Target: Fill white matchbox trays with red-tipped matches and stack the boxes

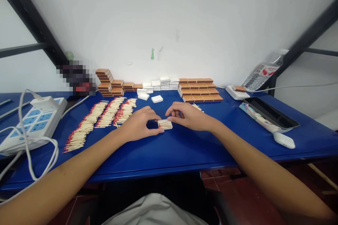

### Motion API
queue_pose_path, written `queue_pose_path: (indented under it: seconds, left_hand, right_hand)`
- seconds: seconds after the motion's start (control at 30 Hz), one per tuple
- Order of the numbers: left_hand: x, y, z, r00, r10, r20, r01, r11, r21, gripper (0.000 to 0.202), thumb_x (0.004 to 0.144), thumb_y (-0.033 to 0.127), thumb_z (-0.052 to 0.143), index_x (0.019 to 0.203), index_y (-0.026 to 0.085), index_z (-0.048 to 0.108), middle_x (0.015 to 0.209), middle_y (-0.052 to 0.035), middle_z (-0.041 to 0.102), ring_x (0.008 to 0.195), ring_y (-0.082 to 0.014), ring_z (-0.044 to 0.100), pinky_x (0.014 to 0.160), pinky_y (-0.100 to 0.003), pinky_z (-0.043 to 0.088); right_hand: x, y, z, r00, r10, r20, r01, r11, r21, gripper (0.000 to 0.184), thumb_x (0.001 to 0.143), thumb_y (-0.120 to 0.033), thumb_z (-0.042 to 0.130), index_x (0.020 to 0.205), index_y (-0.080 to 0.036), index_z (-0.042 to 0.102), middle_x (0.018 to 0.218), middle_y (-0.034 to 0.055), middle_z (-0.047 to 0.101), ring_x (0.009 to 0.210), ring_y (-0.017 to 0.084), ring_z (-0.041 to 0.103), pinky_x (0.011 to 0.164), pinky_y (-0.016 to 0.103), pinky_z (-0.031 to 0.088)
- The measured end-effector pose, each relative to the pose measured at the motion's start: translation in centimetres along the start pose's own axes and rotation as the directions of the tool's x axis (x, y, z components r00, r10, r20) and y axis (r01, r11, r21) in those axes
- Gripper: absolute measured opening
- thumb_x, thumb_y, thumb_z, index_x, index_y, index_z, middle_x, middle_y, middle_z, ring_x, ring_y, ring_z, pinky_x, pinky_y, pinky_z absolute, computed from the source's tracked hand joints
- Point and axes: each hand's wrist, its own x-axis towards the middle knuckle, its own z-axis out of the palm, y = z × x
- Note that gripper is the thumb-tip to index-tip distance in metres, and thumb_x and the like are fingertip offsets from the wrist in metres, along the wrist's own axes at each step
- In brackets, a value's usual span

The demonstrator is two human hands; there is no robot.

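Already, some matches (164,124) are laid in the matchbox tray (169,127) pinched on the counter (185,154) by fingers of the left hand (139,122), with fingers parted on the right hand (190,116) beside it, but many loose matches (110,112) are left.

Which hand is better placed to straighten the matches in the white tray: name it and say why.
Probably the right hand: it is by the right end of the white tray, apparently holding nothing. The left hand grips the tray's left end, so can steady it.
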Motion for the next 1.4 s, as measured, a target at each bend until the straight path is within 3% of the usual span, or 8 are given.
queue_pose_path:
  seconds: [0.2, 0.33, 0.43, 0.73, 0.87, 1.07, 1.23, 1.4]
  left_hand:
    - [0.0, 0.0, -0.4, 0.999, -0.033, 0.005, 0.033, 0.999, 0.026, 0.03, 0.09, 0.045, 0.08, 0.111, 0.024, 0.079, 0.1, -0.0048, 0.075, 0.099, -0.0242, 0.063, 0.085, -0.037, 0.051]
    - [0.0, 0.0, -0.8, 0.999, -0.046, 0.011, 0.045, 0.998, 0.033, 0.028, 0.09, 0.045, 0.079, 0.109, 0.024, 0.079, 0.1, -0.0052, 0.075, 0.099, -0.025, 0.063, 0.084, -0.038, 0.051]
    - [0.0, -0.1, -0.9, 0.999, -0.05, 0.009, 0.049, 0.998, 0.039, 0.03, 0.09, 0.047, 0.078, 0.11, 0.025, 0.079, 0.099, -0.0055, 0.075, 0.099, -0.0253, 0.063, 0.082, -0.037, 0.051]
    - [-0.1, -0.2, -0.6, 0.999, -0.044, 0.007, 0.044, 0.998, 0.036, 0.03, 0.09, 0.046, 0.079, 0.111, 0.024, 0.079, 0.101, -0.0057, 0.075, 0.1, -0.0253, 0.063, 0.084, -0.037, 0.051]
    - [-0.1, 0.1, -0.4, 0.999, -0.044, 0.018, 0.044, 0.999, 0.027, 0.029, 0.09, 0.045, 0.08, 0.111, 0.024, 0.079, 0.1, -0.0053, 0.074, 0.1, -0.025, 0.063, 0.084, -0.037, 0.051]
    - [-0.1, 0.5, -0.4, 0.999, -0.036, 0.023, 0.036, 0.999, 0.013, 0.031, 0.09, 0.046, 0.079, 0.112, 0.024, 0.079, 0.1, -0.006, 0.075, 0.1, -0.0254, 0.064, 0.085, -0.038, 0.052]
    - [-0.2, 0.6, -0.3, 1.0, -0.023, 0.019, 0.023, 1.0, -0.002, 0.031, 0.091, 0.047, 0.078, 0.111, 0.024, 0.079, 0.102, -0.0066, 0.075, 0.101, -0.0252, 0.064, 0.085, -0.038, 0.053]
    - [-0.1, 0.7, -0.1, 1.0, -0.019, 0.019, 0.019, 1.0, 0.001, 0.03, 0.09, 0.046, 0.079, 0.111, 0.024, 0.079, 0.099, -0.0061, 0.075, 0.099, -0.0249, 0.064, 0.084, -0.038, 0.052]
  right_hand:
    - [-1.8, 3.0, -5.2, 0.963, 0.06, -0.264, -0.13, 0.959, -0.253, 0.034, 0.097, -0.05, 0.059, 0.094, -0.019, 0.074, 0.082, 0.0068, 0.067, 0.074, 0.02, 0.056, 0.069, 0.034, 0.041]
    - [-4.6, 4.6, -9.7, 0.942, 0.336, 0.003, -0.329, 0.926, -0.183, 0.047, 0.084, -0.067, 0.072, 0.088, -0.021, 0.077, 0.072, 0.0036, 0.065, 0.067, 0.017, 0.052, 0.064, 0.031, 0.039]
    - [-6.5, 4.9, -11.1, 0.892, 0.416, 0.176, -0.39, 0.906, -0.163, 0.049, 0.076, -0.072, 0.078, 0.085, -0.023, 0.082, 0.072, 0.0036, 0.067, 0.069, 0.017, 0.051, 0.064, 0.031, 0.039]
    - [-8.9, 4.5, -8.1, 0.881, 0.447, 0.156, -0.432, 0.894, -0.119, 0.045, 0.079, -0.069, 0.077, 0.082, -0.025, 0.082, 0.067, 0.0015, 0.058, 0.064, 0.016, 0.046, 0.06, 0.031, 0.035]
    - [-9.2, 4.5, -7.9, 0.897, 0.436, 0.073, -0.428, 0.899, -0.096, 0.05, 0.075, -0.072, 0.079, 0.087, -0.024, 0.082, 0.071, 0.002, 0.062, 0.068, 0.017, 0.049, 0.062, 0.031, 0.036]
    - [-9.3, 4.9, -7.9, 0.89, 0.441, 0.117, -0.426, 0.895, -0.131, 0.051, 0.082, -0.074, 0.072, 0.085, -0.023, 0.079, 0.072, 0.0027, 0.062, 0.069, 0.018, 0.049, 0.062, 0.031, 0.036]
    - [-8.3, 2.3, -6.6, 0.932, 0.348, 0.104, -0.352, 0.936, 0.027, 0.049, 0.084, -0.071, 0.072, 0.087, -0.022, 0.076, 0.082, 0.0049, 0.069, 0.077, 0.02, 0.055, 0.069, 0.032, 0.042]
    - [-5.1, -1.3, -2.0, 0.975, 0.197, -0.108, -0.184, 0.976, 0.113, 0.036, 0.09, -0.059, 0.073, 0.088, -0.023, 0.076, 0.079, 0.0019, 0.064, 0.071, 0.017, 0.054, 0.069, 0.032, 0.043]
